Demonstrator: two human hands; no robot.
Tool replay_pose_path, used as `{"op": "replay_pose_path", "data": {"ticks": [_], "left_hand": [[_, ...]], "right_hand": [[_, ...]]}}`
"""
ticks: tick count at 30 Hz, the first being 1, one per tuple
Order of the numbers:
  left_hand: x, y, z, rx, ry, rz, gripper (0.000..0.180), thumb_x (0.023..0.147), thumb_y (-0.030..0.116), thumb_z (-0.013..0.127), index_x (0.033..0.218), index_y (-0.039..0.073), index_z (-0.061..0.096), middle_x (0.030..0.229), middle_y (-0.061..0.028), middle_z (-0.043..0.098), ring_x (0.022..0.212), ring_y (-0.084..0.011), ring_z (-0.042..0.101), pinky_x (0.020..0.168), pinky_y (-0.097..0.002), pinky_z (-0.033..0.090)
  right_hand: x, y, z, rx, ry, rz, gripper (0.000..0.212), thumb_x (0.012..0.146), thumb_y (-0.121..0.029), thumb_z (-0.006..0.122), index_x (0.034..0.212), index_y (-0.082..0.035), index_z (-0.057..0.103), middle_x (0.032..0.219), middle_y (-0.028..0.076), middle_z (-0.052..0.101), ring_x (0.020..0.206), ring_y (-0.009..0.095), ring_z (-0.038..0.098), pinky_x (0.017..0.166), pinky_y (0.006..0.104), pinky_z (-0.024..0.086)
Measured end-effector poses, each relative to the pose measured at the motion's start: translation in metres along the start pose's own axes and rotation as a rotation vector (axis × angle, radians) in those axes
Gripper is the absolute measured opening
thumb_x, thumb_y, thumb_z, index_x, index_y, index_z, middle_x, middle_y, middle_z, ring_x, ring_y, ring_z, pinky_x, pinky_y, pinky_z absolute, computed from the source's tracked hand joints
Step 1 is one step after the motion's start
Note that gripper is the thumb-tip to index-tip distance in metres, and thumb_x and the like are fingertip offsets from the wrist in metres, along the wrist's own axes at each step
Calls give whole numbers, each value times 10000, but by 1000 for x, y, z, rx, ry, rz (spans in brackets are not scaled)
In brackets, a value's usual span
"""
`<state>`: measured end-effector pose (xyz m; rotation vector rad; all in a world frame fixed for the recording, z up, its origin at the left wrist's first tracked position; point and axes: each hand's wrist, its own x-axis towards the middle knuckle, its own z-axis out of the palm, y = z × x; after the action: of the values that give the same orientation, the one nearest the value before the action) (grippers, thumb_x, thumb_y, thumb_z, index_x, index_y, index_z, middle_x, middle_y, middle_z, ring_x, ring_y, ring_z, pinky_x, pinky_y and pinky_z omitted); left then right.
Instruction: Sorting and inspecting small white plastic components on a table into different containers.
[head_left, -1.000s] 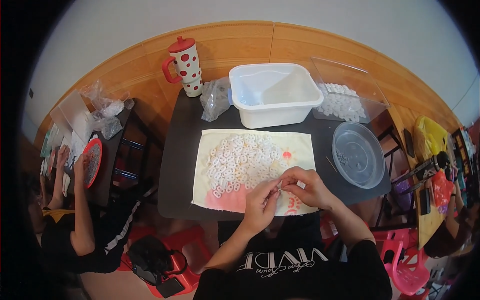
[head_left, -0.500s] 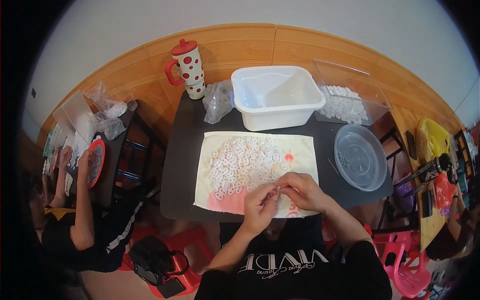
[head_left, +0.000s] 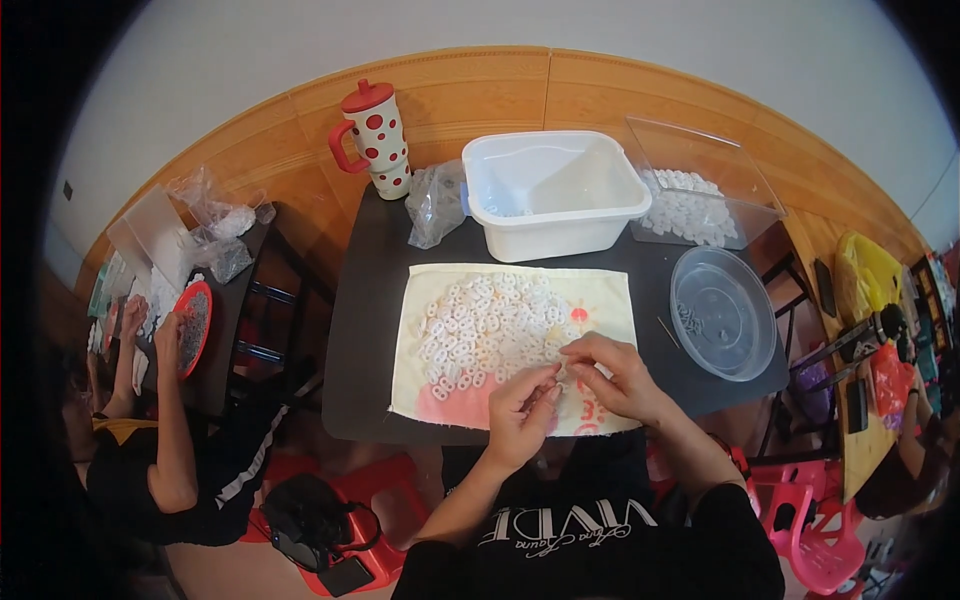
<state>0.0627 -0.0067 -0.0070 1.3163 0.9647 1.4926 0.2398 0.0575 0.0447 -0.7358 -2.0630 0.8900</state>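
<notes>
Small white plastic pieces with two holes (head_left: 478,325) lie heaped on a pale yellow towel (head_left: 610,290) with a pink patch. Over the towel's near edge, my left hand (head_left: 518,418) is closed in a pinch, with a small white piece at its fingertips, partly hidden. Close by on the right, my right hand (head_left: 618,382) is bent over the towel, thumb and forefinger apart, nothing visible between them. A round clear plastic lid or shallow tub (head_left: 735,335), holding small grey metal-looking parts, stands right of the towel. Beside it lies a thin stick (head_left: 667,333).
Behind the towel stands a white tub (head_left: 555,238). A spotted tumbler (head_left: 383,150) and a clear plastic bag (head_left: 436,205) are to its left; a clear box (head_left: 700,150) with white pieces (head_left: 692,212) is at its right. On the left, another person works over a red tray (head_left: 205,320).
My right hand has drawn a little away from my left, up and to the right, and its fingers have parted. My left hand stays almost in place.
</notes>
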Motion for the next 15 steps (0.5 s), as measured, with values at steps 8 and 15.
{"op": "replay_pose_path", "data": {"ticks": [8,15], "left_hand": [[-1,-4,1,-4,40,30,246,895,-67,645,1140,-49,650,916,-48,624,782,-89,567,683,-216,456],[-2,-7,-3,38,3,41,215,900,-74,637,1114,-60,645,914,-59,624,775,-101,582,675,-228,470]], "right_hand": [[8,-7,-4,-192,-71,-227,317,803,71,635,1105,-26,635,891,128,634,826,312,624,718,389,498],[8,-8,0,-118,-120,-192,286,799,95,621,1064,-12,630,849,124,619,768,298,603,662,376,475]]}}
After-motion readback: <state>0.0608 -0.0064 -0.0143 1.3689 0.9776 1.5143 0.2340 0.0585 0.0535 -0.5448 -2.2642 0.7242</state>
